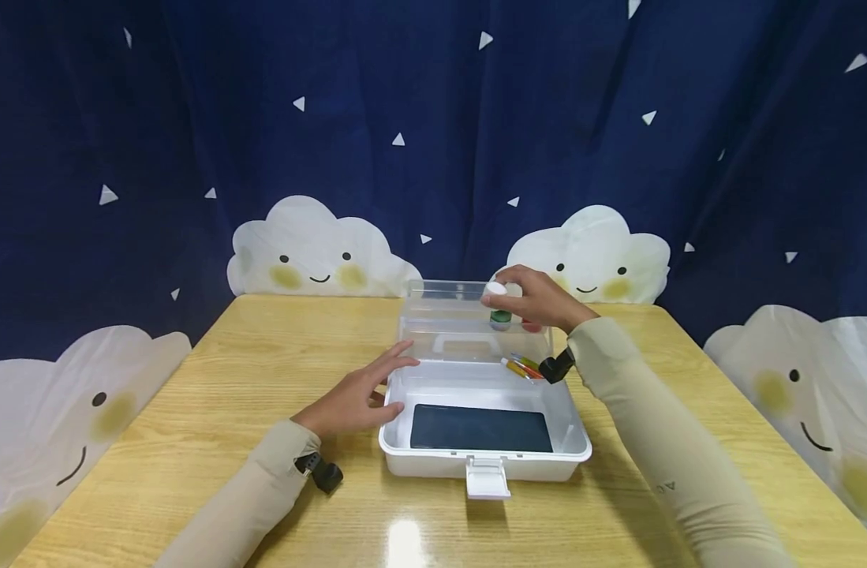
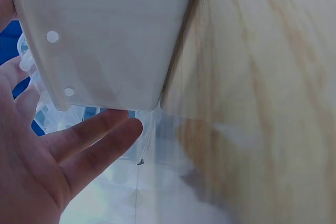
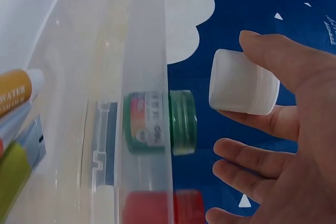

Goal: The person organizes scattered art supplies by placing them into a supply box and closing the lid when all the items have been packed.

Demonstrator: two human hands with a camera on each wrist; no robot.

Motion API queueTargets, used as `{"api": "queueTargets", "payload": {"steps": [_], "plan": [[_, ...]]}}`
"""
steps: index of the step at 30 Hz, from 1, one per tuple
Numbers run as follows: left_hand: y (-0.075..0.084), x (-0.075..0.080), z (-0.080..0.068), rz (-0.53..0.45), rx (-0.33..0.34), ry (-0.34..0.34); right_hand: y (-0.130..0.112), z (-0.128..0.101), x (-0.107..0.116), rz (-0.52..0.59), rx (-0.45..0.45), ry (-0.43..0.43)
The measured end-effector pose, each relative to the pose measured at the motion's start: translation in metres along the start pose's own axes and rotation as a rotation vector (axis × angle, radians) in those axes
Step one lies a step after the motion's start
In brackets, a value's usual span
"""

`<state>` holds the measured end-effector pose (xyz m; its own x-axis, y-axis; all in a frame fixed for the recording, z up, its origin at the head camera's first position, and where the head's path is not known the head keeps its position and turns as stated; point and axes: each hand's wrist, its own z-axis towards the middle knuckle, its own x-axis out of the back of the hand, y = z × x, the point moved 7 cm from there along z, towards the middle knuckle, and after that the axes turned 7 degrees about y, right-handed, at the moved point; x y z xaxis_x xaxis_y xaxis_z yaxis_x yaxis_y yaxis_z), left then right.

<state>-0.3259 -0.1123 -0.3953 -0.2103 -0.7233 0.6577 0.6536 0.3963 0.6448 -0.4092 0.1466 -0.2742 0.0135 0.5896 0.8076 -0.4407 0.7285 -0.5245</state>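
Note:
An open white plastic box (image 1: 405, 454) stands mid-table, its clear lid (image 1: 447, 315) tilted back. My left hand (image 1: 358, 394) rests with straight fingers against the box's left side; the left wrist view shows the same fingers (image 2: 100, 135) by the white wall (image 2: 105, 35). At the back right, my right hand (image 1: 540, 298) pinches a white cap (image 1: 495, 289) between thumb and finger, just above a green paint jar (image 1: 500, 319). In the right wrist view the cap (image 3: 242, 82) sits in my right hand (image 3: 273, 129), beside the uncapped green jar (image 3: 157, 121) and a red jar (image 3: 163, 205).
A dark flat slab (image 1: 481, 428) lies in the box's bottom, and several coloured tubes (image 1: 522, 368) lie at its right. The box's latch (image 1: 487, 477) hangs at the front. Bare wooden table (image 1: 227, 379) extends on both sides; a blue curtain (image 1: 433, 118) closes the back.

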Motion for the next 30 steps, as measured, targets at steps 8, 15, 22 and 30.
{"api": "queueTargets", "payload": {"steps": [8,15,22,30], "plan": [[0.001,-0.001,-0.001,-0.005,-0.010,0.006,-0.005,0.005,-0.016,0.013,-0.038,-0.050],[-0.002,-0.001,0.000,0.004,-0.010,-0.005,-0.011,0.012,-0.029,-0.009,0.016,-0.062],[0.000,0.001,0.002,0.004,0.011,-0.010,-0.017,0.016,-0.032,-0.060,0.127,-0.029],[0.000,0.000,0.001,-0.003,-0.001,-0.004,-0.018,0.018,-0.036,-0.063,0.102,-0.039]]}}
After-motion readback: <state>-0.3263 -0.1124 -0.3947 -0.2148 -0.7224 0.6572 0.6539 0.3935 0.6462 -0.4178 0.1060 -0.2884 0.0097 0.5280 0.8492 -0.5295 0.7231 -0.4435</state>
